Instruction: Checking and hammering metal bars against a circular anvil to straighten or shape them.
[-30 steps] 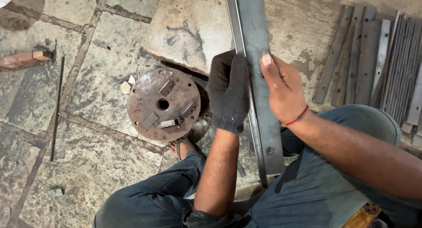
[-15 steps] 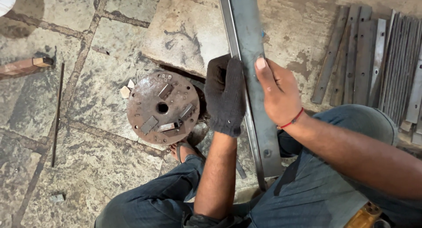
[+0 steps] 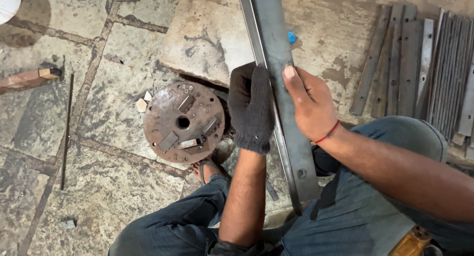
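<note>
A long grey steel angle bar runs from the top of the head view down across my lap. My left hand, in a dark knitted glove, grips the bar's left edge. My bare right hand, with a red thread at the wrist, holds the bar from the right, thumb laid on its flat face. A small hole shows near the bar's lower end. My legs in blue trousers are folded beneath it.
A rusty round steel disc with small metal pieces on it lies on the stone floor left of my gloved hand. Several flat steel strips lie at the right. A thin rod and a wooden block rest at the left.
The bar and both hands have kept their hold; the view has shifted slightly, and my right hand has slid a little along the bar.
</note>
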